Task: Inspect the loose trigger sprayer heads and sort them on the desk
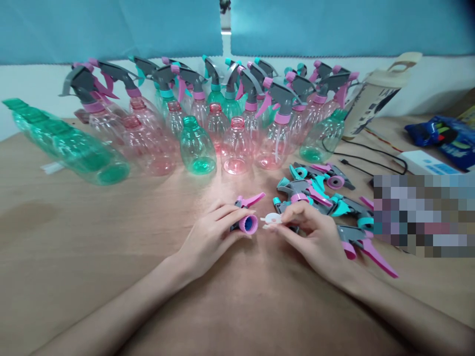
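My left hand [217,235] is closed around a grey and pink trigger spray head [248,224]. The open end of its pink collar faces right, and blue shows inside. Between the thumb and fingers of my right hand [315,237] is a small white round plastic piece [273,218] with a short stem pointing left. A narrow gap lies between that piece and the collar. Beside and behind my right hand lies a pile of loose spray heads [300,190] in grey, pink and turquoise. One pink-triggered spray head [358,235] lies just right of my wrist.
Pink and green clear bottles, such as a green bottle [198,148], stand in rows behind my hands, several topped with spray heads. A green bottle [74,148] appears at the left. To the right are a cream tumbler [378,99], a black cable [374,148] and a blue packet [445,138].
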Available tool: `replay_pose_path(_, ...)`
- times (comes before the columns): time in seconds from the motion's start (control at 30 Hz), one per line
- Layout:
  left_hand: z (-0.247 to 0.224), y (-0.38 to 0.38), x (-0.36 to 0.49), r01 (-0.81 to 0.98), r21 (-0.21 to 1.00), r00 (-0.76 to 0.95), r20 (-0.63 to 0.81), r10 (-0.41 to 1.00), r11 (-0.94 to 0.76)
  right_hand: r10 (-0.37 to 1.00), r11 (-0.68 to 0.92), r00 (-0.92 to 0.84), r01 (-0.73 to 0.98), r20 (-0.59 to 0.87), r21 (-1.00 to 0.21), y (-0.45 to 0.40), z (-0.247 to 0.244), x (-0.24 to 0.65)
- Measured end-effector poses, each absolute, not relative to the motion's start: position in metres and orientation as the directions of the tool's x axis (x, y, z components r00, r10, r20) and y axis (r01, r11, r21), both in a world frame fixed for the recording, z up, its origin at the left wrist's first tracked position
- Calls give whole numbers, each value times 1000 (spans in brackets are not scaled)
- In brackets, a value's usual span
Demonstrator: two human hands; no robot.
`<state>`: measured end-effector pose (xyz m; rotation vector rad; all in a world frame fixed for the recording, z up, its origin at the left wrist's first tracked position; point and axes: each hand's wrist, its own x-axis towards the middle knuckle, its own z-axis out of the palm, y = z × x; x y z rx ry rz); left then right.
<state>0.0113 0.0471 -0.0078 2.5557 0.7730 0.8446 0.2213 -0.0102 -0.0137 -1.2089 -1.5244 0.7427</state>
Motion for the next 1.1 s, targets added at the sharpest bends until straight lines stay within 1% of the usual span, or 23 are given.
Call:
replay_pose_path(0.07, -8, 47, 11, 393, 472, 672, 438, 597, -789, 965, 259, -13, 203, 262, -944, -9, -12, 220)
replay_pose_path(0.1, -8, 46, 11, 394, 475, 672, 435, 599, -787, 971, 237, -38, 176, 234, -955, -8, -11, 220)
replay_pose_path(0.17, -8, 46, 11, 388, 477, 672, 439, 596, -788, 975, 217, -91, 199, 202, -956, -8, -7, 220)
replay_pose_path(0.27, -7, 46, 11, 382, 477, 674, 442, 592, -792, 970, 228, -137, 250, 199, -941, -9, -4, 221)
replay_pose_path(0.33, -7, 46, 11, 380, 480, 674, 441, 592, -791, 970, 219, -152, 232, 187, -948, -10, -3, 222)
replay_pose_path(0.53, -7, 42, 14, 369, 492, 677, 438, 591, -788, 974, 115, -213, 196, 72, -974, -12, -3, 221)
replay_pose_path(0.73, -9, 35, 19, 338, 531, 683, 430, 590, -777, 953, 112, -294, 142, 66, -983, -14, -3, 219)
replay_pose_path(0.97, -7, 33, 20, 322, 581, 683, 404, 608, -748, 953, 76, -296, 18, 67, -997, -15, -6, 215)
replay_pose_path(1.1, -8, 31, 21, 311, 574, 691, 410, 595, -757, 957, 51, -288, 51, 34, -997, -15, -5, 213)
